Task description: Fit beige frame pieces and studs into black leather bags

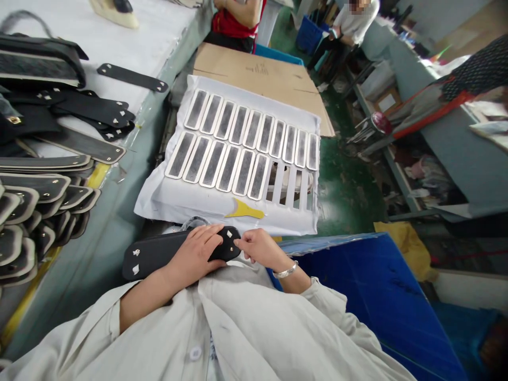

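Left hand (pixel 202 247): clamping black strip (pixel 161 252) — I'd brace it firmly.
Right hand (pixel 257 247): curled at its end — pinching, I can't tell.

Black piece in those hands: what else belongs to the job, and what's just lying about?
Likely the job:
black piece, left hand across it, right hand at its end
similar piece on the table
white-rimmed grey strips

Seemingly lying about:
brown cardboard
red-seated stool

A glossy green floor (pixel 345 182) stretches beside blue-grey benches (pixel 444 159).
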Motion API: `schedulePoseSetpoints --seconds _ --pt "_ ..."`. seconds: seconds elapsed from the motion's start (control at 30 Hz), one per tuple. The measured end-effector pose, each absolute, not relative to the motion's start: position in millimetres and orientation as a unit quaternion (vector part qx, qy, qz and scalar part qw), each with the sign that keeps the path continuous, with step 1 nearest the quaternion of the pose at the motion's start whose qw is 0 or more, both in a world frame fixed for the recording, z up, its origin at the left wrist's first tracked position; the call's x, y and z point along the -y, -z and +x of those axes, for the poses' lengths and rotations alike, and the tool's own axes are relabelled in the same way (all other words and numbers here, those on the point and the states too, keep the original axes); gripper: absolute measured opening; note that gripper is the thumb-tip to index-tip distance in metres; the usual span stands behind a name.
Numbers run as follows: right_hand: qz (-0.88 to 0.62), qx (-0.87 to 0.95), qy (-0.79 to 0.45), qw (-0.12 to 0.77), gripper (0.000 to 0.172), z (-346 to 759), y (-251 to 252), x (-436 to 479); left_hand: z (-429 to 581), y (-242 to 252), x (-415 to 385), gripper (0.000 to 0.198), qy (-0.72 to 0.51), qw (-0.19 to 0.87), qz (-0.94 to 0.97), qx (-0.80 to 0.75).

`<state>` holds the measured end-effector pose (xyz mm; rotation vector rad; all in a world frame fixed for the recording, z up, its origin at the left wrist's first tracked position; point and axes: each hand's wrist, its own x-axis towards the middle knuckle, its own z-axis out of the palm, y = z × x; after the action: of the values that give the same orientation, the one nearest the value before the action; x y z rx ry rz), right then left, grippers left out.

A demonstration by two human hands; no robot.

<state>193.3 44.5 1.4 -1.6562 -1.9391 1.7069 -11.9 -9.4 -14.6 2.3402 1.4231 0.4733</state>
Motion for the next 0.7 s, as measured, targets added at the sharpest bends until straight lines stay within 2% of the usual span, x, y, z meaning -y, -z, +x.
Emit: schedulePoseSetpoints --seconds 0.7 --pt "-0.537 0.597 -0.591 0.075 0.032 199.0 13.5 -44.5 1.8 0.7 3.8 0.029 -0.146 0.240 0.786 -0.551"
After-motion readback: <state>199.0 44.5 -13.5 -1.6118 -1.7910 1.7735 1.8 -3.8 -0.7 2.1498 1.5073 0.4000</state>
